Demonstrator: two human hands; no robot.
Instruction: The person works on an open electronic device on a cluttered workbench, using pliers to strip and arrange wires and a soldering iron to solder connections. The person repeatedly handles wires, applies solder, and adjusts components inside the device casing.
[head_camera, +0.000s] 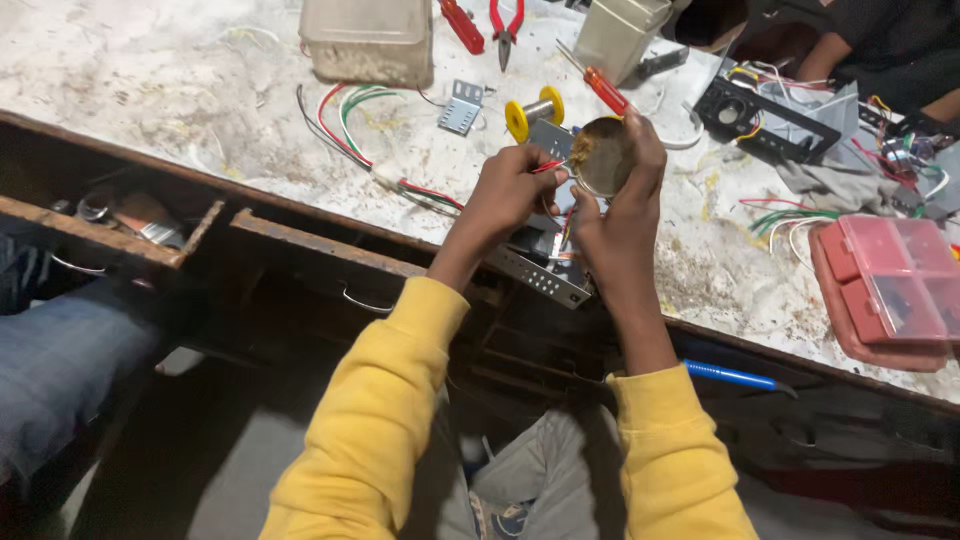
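Hands meet above the bench edge: right hand (615, 215) closed around a small round tin (600, 155) of brownish paste, left hand (508, 190) pinching a thin red wire (548, 166) at its rim; best keep the tin level, dip lightly; beyond lies a solder spool (533, 112)

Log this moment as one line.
left hand: pinches red wire | right hand: holds round tin | wire tip at tin | over workbench
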